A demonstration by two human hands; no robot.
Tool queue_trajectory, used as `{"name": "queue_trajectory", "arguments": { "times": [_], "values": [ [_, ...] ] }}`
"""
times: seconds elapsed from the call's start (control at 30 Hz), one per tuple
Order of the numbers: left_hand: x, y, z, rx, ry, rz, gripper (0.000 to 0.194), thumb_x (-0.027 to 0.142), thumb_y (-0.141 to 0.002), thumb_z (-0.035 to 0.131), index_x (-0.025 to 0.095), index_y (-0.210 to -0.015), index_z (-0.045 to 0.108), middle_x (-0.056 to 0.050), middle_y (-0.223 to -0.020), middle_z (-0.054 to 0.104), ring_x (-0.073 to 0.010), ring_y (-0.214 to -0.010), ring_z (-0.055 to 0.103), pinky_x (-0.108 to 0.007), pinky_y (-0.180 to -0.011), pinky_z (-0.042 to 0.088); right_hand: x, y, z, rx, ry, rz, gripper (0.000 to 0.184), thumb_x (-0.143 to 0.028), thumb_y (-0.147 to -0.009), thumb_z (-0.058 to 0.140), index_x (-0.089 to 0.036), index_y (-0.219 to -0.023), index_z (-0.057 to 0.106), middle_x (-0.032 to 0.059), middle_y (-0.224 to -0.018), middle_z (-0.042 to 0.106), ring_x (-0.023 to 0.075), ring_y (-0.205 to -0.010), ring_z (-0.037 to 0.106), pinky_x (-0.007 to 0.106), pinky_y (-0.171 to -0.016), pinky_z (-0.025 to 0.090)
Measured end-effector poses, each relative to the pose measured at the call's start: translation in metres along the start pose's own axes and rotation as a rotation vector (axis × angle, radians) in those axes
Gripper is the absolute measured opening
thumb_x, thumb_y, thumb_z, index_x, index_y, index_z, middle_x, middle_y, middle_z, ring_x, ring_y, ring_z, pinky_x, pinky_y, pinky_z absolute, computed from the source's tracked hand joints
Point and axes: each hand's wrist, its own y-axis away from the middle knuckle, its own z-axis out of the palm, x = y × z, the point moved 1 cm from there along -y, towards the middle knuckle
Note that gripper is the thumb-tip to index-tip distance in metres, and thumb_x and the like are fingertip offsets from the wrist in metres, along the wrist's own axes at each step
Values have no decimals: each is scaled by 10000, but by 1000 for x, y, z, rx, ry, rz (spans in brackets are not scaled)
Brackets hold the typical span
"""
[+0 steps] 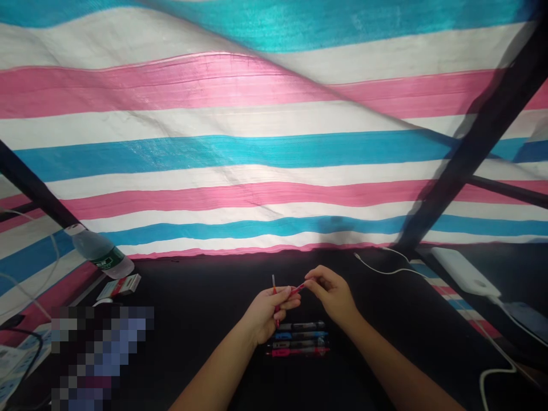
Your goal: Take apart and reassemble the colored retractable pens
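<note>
"What's in your left hand?"

"My left hand (269, 314) is closed on a slim red piece (295, 291), just beyond the row of pens (299, 335). A thin stick (274, 283) with a pale upper end stands up through the same grip."

"And the right?"

"My right hand (331, 291) has thumb and forefinger pinched on the other end of that red piece, beyond the row's right end."

"Which pens make up the row?"

"Four, side by side: a dark one farthest from me, then blue, dark again, and red nearest."

"What's around it?"

"A bottle (100, 251) well to the row's left, and a white block (464, 273) with a cable well to its right."
</note>
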Motion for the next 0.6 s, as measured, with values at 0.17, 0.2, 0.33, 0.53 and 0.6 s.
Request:
{"name": "queue_trajectory", "arguments": {
  "times": [0.17, 0.2, 0.33, 0.53, 0.6],
  "values": [
    [4, 3, 2, -49, 4, 1, 132, 196, -890, 774, 64, -884, 766, -113, -813, 712, -46, -544, 580, -122, -354, 203, 0, 1, -4, 30, 14, -19, 233, -468, -900, 737, -238, -867, 724, 6, -742, 603, 168, -606, 528, 305, -561, 423],
    [4, 4, 3, -57, 7, 2, 128, 192, -885, 776, 65, -879, 766, -101, -800, 700, -33, -515, 535, -122, -352, 197, 0, 1, -4, 32, 9, -12, 236, -472, -905, 730, -239, -872, 720, 5, -736, 596, 165, -592, 517, 305, -547, 414],
    [6, 3, 3, -64, 1, 21, 135, 189, -831, 819, 71, -866, 764, -94, -803, 682, -29, -501, 459, -138, -354, 185, -4, -1, -6, 136, -25, -11, 276, -504, -946, 669, -238, -873, 679, -5, -700, 558, 179, -602, 525, 315, -570, 437],
    [7, 0, -3, -7, -195, 238, 296, 350, -813, 843, 82, -912, 766, -73, -790, 679, -21, -467, 393, -169, -388, 166, 0, -9, -4, 236, -286, 67, 329, -533, -1015, 564, -239, -868, 593, 20, -824, 626, 196, -755, 601, 335, -710, 515],
    [7, -1, -4, -1, -280, 309, 326, 399, -846, 808, 89, -937, 764, -58, -773, 674, -15, -437, 359, -183, -398, 163, 3, -9, 3, 107, -425, 168, 346, -564, -974, 620, -243, -860, 562, -8, -765, 580, 177, -677, 577, 317, -637, 513]
  ]
}}
